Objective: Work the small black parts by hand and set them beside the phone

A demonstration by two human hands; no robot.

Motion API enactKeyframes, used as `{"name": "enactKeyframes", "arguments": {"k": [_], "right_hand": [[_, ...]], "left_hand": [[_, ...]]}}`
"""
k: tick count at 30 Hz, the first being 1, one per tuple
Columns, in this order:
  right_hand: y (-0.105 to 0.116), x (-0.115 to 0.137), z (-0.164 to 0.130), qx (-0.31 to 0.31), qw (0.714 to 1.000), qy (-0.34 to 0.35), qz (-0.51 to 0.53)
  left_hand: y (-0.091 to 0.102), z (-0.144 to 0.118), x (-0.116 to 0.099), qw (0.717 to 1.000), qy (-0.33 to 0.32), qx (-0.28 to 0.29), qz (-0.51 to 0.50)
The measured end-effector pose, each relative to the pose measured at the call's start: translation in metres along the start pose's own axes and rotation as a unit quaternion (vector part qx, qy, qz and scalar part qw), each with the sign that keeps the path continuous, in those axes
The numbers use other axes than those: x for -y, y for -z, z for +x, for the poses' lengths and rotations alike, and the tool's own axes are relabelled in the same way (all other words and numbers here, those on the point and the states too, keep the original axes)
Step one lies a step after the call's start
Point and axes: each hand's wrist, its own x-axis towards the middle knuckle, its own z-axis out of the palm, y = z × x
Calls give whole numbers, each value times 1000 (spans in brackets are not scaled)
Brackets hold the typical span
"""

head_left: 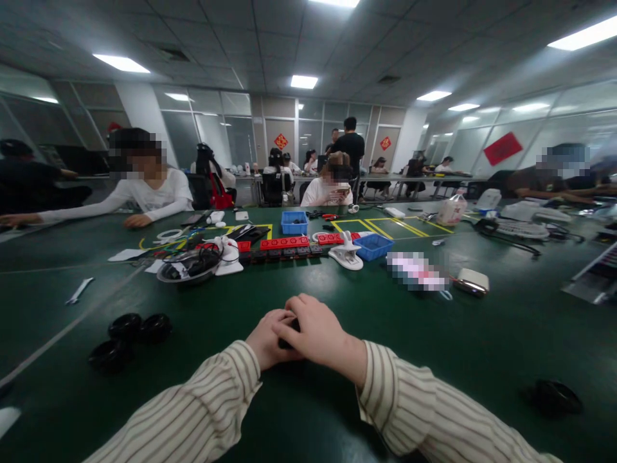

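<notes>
A small dark object (288,334), mostly hidden, is held between the two hands at the near middle of the green table (482,347). The left hand (270,339) is closed on it, and the right hand (315,333) is curled over it. Three black wheels (129,337) are seen to the left. Farther away, red power strips (284,243) and two blue bins (373,246) are placed.

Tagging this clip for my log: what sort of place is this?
Probably an assembly workshop or training room: long green table, red power strips, blue parts bins, co-workers seated around it.
</notes>
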Motion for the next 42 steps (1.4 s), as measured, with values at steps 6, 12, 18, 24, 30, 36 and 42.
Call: {"name": "enactKeyframes", "arguments": {"k": [6,12,18,24,30,36,42], "right_hand": [[-30,-20,-8,6,995,-5,-97],[-30,-34,-17,18,981,190,27],[-35,-41,-26,-51,963,186,187],[-48,-45,-19,-118,984,31,133],[-48,-43,-20,-97,990,36,93],[-40,-42,-24,-61,978,150,131],[-41,-43,-25,-30,965,201,164]], "left_hand": [[4,-1,-5,999,-16,-7,41],[8,0,0,999,-22,25,6],[8,-1,4,999,-20,26,2],[6,-1,-7,1000,21,-8,20],[1,-2,-19,998,40,-46,21],[1,-3,-6,999,-9,-3,-39],[1,-3,5,998,-54,36,-22]]}}
